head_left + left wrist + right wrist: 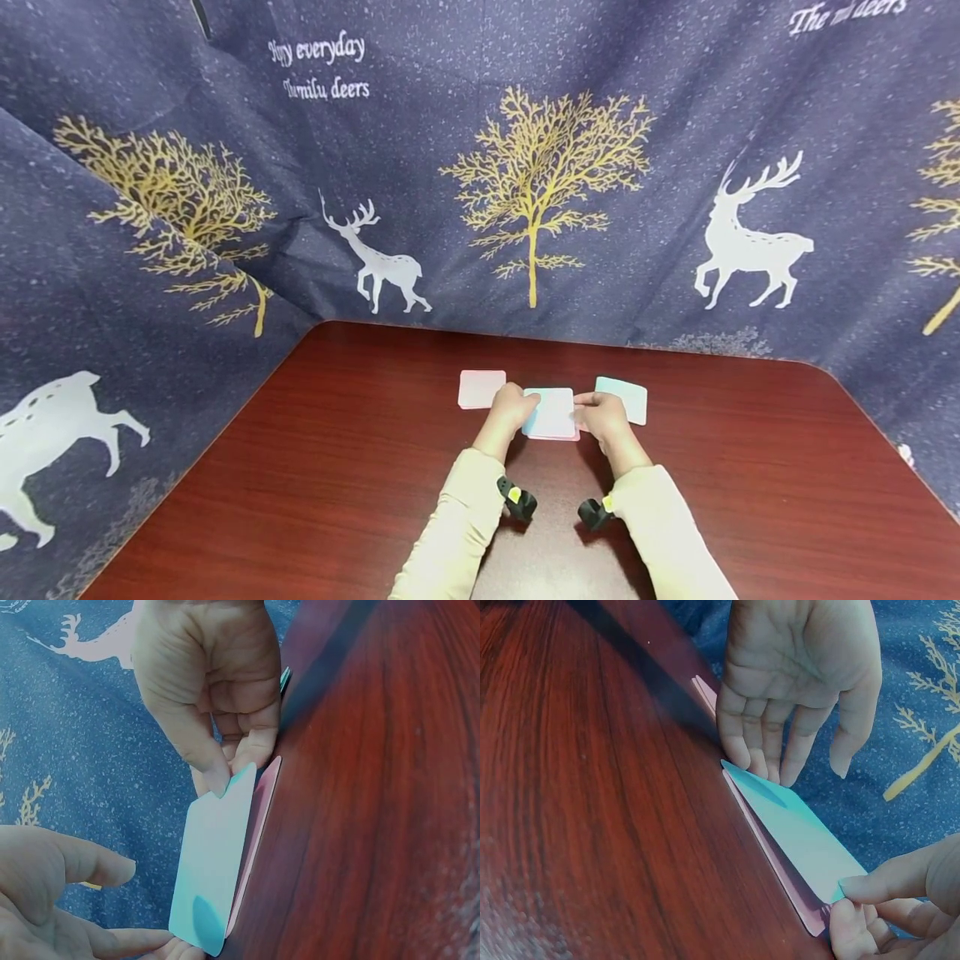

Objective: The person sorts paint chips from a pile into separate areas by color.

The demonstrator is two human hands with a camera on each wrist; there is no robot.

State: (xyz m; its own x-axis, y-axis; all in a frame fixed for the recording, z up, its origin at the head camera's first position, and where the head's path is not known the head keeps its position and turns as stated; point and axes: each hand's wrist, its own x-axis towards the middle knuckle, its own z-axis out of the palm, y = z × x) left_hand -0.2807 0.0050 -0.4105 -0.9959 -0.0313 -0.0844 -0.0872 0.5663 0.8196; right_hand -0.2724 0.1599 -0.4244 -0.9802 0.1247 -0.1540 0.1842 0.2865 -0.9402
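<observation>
A light-blue card [551,412] lies between the two hands, above a pink card [806,919] on the table. My right hand [603,414] pinches the light-blue card at its right edge between thumb and fingers, as the right wrist view shows. That card tilts up off the pink one, leaving a narrow wedge-shaped gap. At the opposite edge, my left hand [514,408] has its fingers fairly straight, fingertips right at the card's edge. Its thumb stands apart from the card in both wrist views. Most of the pink card is hidden under the light-blue one.
A pink card pile [482,389] lies left of my left hand. Behind my right hand is a light-blue card pile [624,398]. The dark red wooden table [337,467] meets a blue curtain [420,167] printed with deer and trees at its back edge.
</observation>
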